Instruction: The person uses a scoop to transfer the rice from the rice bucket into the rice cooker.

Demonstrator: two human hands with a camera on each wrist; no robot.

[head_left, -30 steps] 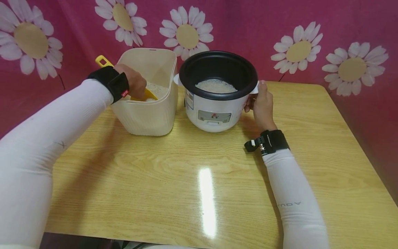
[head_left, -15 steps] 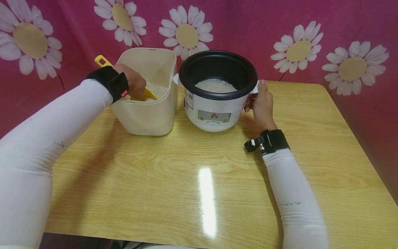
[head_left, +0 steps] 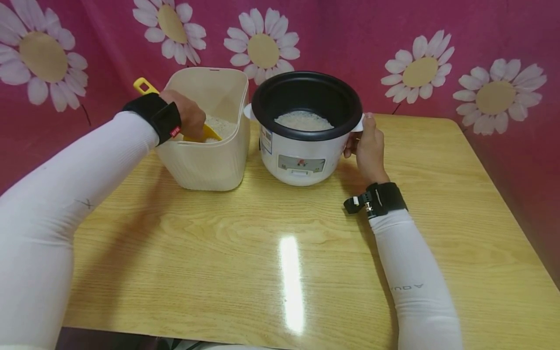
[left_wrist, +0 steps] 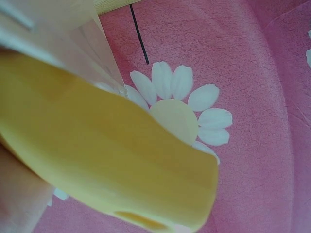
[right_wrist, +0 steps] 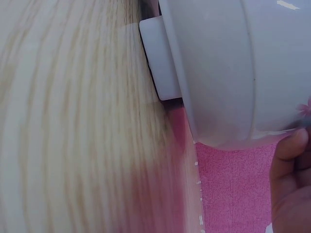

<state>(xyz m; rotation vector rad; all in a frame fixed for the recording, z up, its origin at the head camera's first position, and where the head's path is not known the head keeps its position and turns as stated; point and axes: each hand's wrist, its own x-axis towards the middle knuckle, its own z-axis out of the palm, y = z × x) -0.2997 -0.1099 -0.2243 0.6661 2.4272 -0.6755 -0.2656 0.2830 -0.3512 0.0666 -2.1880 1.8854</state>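
In the head view my left hand (head_left: pixel 189 116) reaches over the rim of a cream rice bin (head_left: pixel 205 167) and grips a yellow scoop (head_left: pixel 212 132). The scoop's handle end (left_wrist: pixel 165 184) fills much of the left wrist view. Its blade is partly hidden by the hand and the bin wall, with some rice on it. Rice (head_left: pixel 222 126) lies inside the bin. To the right stands a white rice cooker (head_left: pixel 302 165) with its black inner pot open and white rice (head_left: pixel 303 121) at the bottom. My right hand (head_left: pixel 369 148) holds the cooker's right side handle (head_left: pixel 359 124).
Both containers stand side by side towards the back of the wooden table (head_left: pixel 245 272). A pink cloth (head_left: pixel 345 29) with daisies hangs right behind them. The cooker's white foot (right_wrist: pixel 163 58) shows at the tabletop in the right wrist view.
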